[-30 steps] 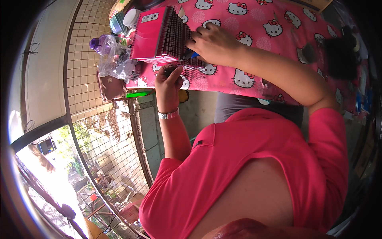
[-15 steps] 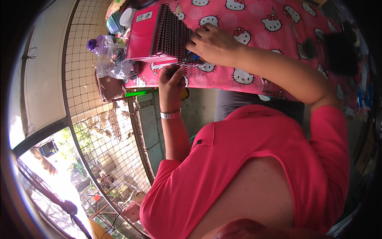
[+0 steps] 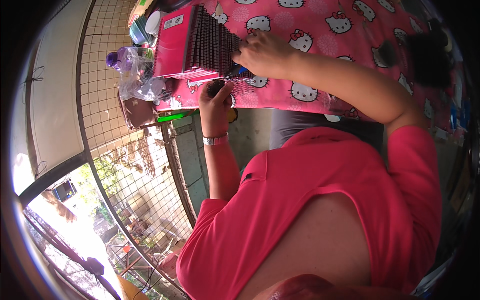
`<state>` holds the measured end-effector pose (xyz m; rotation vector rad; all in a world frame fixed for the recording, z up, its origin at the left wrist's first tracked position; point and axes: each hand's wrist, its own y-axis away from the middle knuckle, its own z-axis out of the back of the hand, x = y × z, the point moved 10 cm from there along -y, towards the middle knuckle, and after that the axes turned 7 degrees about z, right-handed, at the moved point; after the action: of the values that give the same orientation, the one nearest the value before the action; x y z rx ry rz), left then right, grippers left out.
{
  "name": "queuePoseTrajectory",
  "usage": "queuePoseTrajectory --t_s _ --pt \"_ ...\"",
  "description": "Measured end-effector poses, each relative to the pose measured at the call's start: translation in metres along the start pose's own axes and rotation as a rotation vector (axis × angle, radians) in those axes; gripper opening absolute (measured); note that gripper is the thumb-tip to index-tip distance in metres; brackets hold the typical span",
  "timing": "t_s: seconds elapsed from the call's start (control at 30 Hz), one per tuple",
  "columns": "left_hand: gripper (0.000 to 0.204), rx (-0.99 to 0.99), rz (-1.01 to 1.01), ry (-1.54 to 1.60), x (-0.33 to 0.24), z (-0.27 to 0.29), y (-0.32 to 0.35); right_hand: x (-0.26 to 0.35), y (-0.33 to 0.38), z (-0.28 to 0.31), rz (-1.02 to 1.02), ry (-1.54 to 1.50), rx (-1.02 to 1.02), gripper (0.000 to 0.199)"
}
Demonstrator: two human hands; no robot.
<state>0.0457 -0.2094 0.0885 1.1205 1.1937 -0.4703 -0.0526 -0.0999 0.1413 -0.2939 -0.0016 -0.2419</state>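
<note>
A stack of red spiral notebooks [image 3: 172,47] lies at the far left of the table, its black wire bindings [image 3: 207,47] facing right. My right hand [image 3: 265,56] is closed at the right end of these bindings, fingers curled downward; what its fingertips hold is hidden. Just below it shows a small blue item [image 3: 243,70], too small to name. In front of the stack, at the table's near edge, my left hand [image 3: 216,102] closes around a dark wire-mesh holder [image 3: 216,88], thumb on its near side. A metal-banded watch [image 3: 215,139] circles my left wrist.
A pink cartoon-cat tablecloth [image 3: 320,65] covers the table. Left of the notebooks are a clear plastic bag [image 3: 137,82], a purple-capped bottle [image 3: 114,59], a white lid [image 3: 154,23] and teal containers [image 3: 140,31]. A brown box [image 3: 137,111] sits by the wire grille [image 3: 107,95].
The view has shifted slightly. My right hand stays at the bindings with a small change of its fingers, and my left hand keeps its grip on the mesh holder.
</note>
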Motion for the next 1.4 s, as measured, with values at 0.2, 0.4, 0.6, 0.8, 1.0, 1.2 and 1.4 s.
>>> queuePoseTrajectory --t_s 0.2,0.4,0.6,0.8,1.0,1.2,1.4 --pt "0.012 -0.112 0.03 0.118 -0.003 0.003 0.006 -0.016 0.012 0.003 -0.007 -0.007 -0.087 0.01" --pt "0.013 -0.041 0.006 0.011 0.004 -0.003 -0.002 0.006 -0.001 0.003 0.053 0.043 -0.06 0.009" --pt "0.01 -0.089 -0.077 -0.035 0.006 0.016 -0.004 -0.018 0.008 -0.012 -0.057 -0.066 0.102 0.012" --pt "0.017 0.017 -0.065 -0.156 0.016 0.008 -0.013 0.0 0.005 -0.004 0.065 0.046 -0.128 0.013" --pt "0.031 -0.039 -0.111 -0.251 0.019 0.023 -0.019 -0.017 0.004 -0.038 -0.093 -0.165 0.18 0.01" --pt "0.02 -0.054 -0.085 -0.136 0.011 0.006 -0.007 -0.005 0.013 -0.004 0.111 0.086 -0.298 0.009" --pt "0.015 -0.115 -0.019 -0.077 0.024 0.007 -0.014 -0.005 0.003 -0.03 -0.016 -0.056 0.203 0.01"
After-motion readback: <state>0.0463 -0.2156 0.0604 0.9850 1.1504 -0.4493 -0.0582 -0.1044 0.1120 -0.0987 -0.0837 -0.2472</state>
